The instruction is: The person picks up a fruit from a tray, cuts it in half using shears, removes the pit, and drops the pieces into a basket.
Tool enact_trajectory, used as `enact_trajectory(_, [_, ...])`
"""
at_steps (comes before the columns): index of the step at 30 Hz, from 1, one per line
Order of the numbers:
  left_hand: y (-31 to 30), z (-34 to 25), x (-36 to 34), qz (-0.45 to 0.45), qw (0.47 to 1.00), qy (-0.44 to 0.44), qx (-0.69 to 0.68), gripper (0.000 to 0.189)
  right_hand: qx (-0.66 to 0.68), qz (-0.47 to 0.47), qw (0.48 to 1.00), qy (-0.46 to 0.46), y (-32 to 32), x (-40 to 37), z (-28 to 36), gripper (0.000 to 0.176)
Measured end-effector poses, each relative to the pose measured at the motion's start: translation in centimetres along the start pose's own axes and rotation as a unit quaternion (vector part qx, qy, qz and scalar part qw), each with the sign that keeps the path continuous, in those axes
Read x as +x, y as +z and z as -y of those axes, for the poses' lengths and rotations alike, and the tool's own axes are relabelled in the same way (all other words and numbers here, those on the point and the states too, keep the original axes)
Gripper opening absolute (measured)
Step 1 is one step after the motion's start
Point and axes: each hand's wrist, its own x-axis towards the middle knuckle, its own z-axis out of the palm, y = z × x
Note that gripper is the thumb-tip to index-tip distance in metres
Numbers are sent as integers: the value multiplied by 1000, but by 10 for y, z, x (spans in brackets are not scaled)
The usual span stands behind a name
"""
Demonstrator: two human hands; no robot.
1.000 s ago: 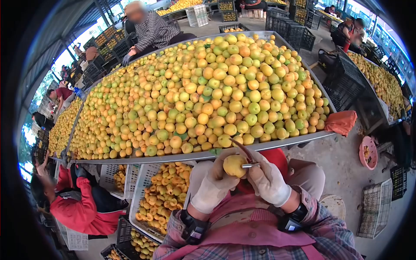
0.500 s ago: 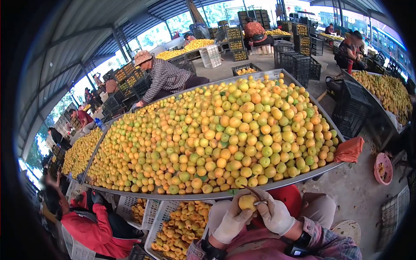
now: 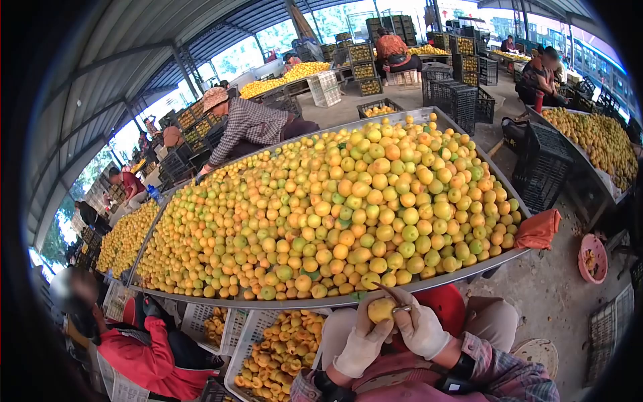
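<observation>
My left hand (image 3: 365,343), in a white glove, grips a yellow apricot (image 3: 382,309) with the fingers closed around it. My right hand (image 3: 423,329), also gloved, is closed on a small curved knife (image 3: 396,293). Its thin brownish tip reaches over the top of the fruit, and a metal part (image 3: 402,309) touches the fruit's right side. The handle is hidden in my fingers. Just beyond both hands is a metal-rimmed table (image 3: 321,303) heaped with apricots (image 3: 348,221). A white crate (image 3: 242,358) to my left holds cut apricots (image 3: 284,355).
A person in red (image 3: 144,355) sits at my left. Across the table a person in a checked shirt (image 3: 251,124) leans over the fruit. An orange cloth bag (image 3: 538,230) hangs at the right corner. A pink basin (image 3: 592,258) and black crates (image 3: 544,167) stand on the right.
Both hands stay nearly in place with the apricot and knife. The person across the table has lowered their head slightly and shifted left. The person in red has moved their head a little.
</observation>
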Motion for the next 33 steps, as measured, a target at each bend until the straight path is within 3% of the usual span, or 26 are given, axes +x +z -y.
enact_trajectory(4, [5, -11, 3, -41, 998, 30, 47, 53, 159, 32, 984, 75, 5, 1, -4, 44])
enact_trajectory(7, [-4, -1, 12, -41, 998, 13, 46, 51, 352, 110, 868, 331, -5, 12, 10, 34])
enact_trajectory(8, [-7, 8, 16, -58, 998, 8, 26, 50, 370, 88, 856, 349, 0, 15, 8, 29])
enact_trajectory(9, [-9, 14, 18, -76, 997, 2, 5, 48, 321, 143, 905, 238, 4, 14, -3, 39])
enact_trajectory(11, [-10, 16, 20, -80, 996, 12, 25, 46, 484, 172, 730, 450, -13, 19, 7, 54])
enact_trajectory(12, [-12, 13, 21, -76, 994, 20, 73, 43, 464, 183, 771, 396, -14, 19, 11, 65])
enact_trajectory(13, [-12, 12, 20, -70, 990, 21, 118, 41, 508, 174, 747, 392, -15, 16, 5, 56])
enact_trajectory(15, [-7, 8, 20, -86, 974, 64, 198, 43, 328, 122, 878, 326, -1, 6, -23, 40])
enact_trajectory(17, [-8, 12, 21, -96, 992, 3, 82, 43, 272, 49, 932, 235, -3, 7, -7, 43])
enact_trajectory(18, [-14, 24, 22, -105, 993, -17, -58, 43, 264, 90, 938, 204, -9, 2, -14, 51])
enact_trajectory(20, [-32, 42, 29, -88, 962, -27, -258, 45, 253, 133, 927, 244, -18, -3, -13, 50])
enact_trajectory(21, [-38, 44, 28, -89, 961, -27, -260, 45, 245, 171, 913, 279, -20, -3, -12, 49])
enact_trajectory(22, [-42, 43, 28, -48, 963, -19, -265, 47, 260, 137, 936, 194, -15, -4, -12, 50])
enact_trajectory(23, [-43, 42, 28, -7, 963, -12, -270, 48, 260, 139, 936, 194, -14, -4, -11, 50])
enact_trajectory(26, [-36, 37, 23, -20, 968, -44, -246, 53, 246, 139, 943, 175, -10, -6, -9, 53])
enact_trajectory(28, [-33, 37, 22, -10, 970, -36, -240, 58, 168, 104, 976, 89, -2, -9, -18, 56])
enact_trajectory(33, [-27, 31, 20, -8, 980, -39, -195, 71, 95, 110, 986, 78, -5, -12, -15, 56])
